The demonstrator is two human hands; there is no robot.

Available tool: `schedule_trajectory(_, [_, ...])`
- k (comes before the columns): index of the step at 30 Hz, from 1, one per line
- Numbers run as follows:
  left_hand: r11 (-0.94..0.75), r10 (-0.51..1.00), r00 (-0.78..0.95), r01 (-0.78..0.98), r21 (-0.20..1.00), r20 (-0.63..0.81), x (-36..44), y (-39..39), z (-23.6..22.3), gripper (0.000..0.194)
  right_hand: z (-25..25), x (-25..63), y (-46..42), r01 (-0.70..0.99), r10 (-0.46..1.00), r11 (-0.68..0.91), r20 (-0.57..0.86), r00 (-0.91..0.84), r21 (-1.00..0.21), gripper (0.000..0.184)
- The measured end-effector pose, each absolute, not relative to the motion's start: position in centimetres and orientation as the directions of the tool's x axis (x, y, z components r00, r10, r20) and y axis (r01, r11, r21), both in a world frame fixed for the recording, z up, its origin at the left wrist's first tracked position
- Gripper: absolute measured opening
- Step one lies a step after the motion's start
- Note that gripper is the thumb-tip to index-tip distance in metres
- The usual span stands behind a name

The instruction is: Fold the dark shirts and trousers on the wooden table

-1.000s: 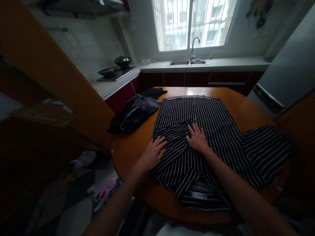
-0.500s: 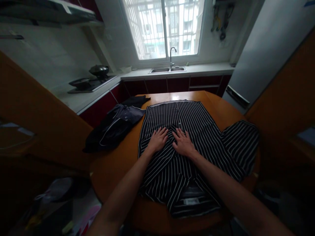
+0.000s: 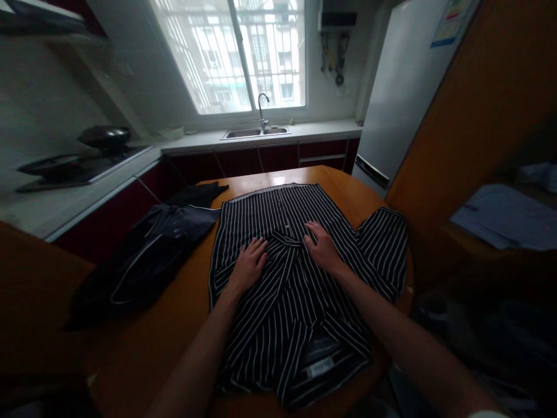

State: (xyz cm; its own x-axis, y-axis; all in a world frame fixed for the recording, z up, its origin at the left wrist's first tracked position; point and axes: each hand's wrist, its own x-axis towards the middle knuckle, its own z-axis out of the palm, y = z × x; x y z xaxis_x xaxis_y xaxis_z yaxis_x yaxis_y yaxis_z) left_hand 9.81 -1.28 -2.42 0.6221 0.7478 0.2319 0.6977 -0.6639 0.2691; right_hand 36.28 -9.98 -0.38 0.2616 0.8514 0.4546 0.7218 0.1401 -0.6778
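A black shirt with thin white stripes (image 3: 278, 302) lies spread on a round wooden table (image 3: 174, 325), collar towards me. My left hand (image 3: 249, 268) rests flat on its left half, fingers stretched out. My right hand (image 3: 322, 248) lies flat on the right half, fingers apart. Between the two hands runs a folded sleeve or fold of striped cloth. One striped sleeve (image 3: 383, 244) hangs over the table's right edge.
A dark garment (image 3: 148, 255) lies bunched at the table's left side. Behind the table are a counter with a sink (image 3: 255, 132), a stove with a pan (image 3: 104, 136) at the left, and a fridge (image 3: 400, 98) at the right.
My hands have drawn apart across the shirt, the left going left and the right going right. The view has swung to the right.
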Motion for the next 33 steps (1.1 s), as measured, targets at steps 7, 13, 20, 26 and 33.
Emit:
schedule_trajectory(7, [-0.679, 0.734, 0.634, 0.680, 0.276, 0.244, 9.7, 0.1, -3.8, 0.052, 0.0, 54.2, -15.5, 0.613, 0.502, -0.436, 0.387, 0.773, -0.659, 0.044])
schedule_trajectory(13, [-0.687, 0.727, 0.646, 0.683, 0.249, 0.233, 9.6, 0.7, -4.5, 0.052, -2.5, 60.2, -19.7, 0.427, 0.339, -0.773, 0.263, 0.903, -0.469, 0.040])
schedule_trajectory(20, [-0.682, 0.731, 0.646, 0.681, 0.266, 0.220, 9.5, 0.8, -4.5, 0.052, -4.0, 59.9, -19.9, 0.463, 0.400, -0.756, 0.234, 0.886, -0.463, 0.032])
schedule_trajectory(26, [-0.681, 0.732, 0.640, 0.678, 0.277, 0.234, 9.5, 0.8, -4.7, 0.052, -2.4, 59.6, -19.8, 0.468, 0.372, -0.738, 0.285, 0.883, -0.487, 0.034])
schedule_trajectory(33, [-0.686, 0.727, 0.643, 0.674, 0.274, 0.241, 9.7, 0.3, -3.9, 0.052, 2.9, 51.5, -16.8, 0.808, 0.547, -0.233, 0.614, 0.569, -0.541, 0.029])
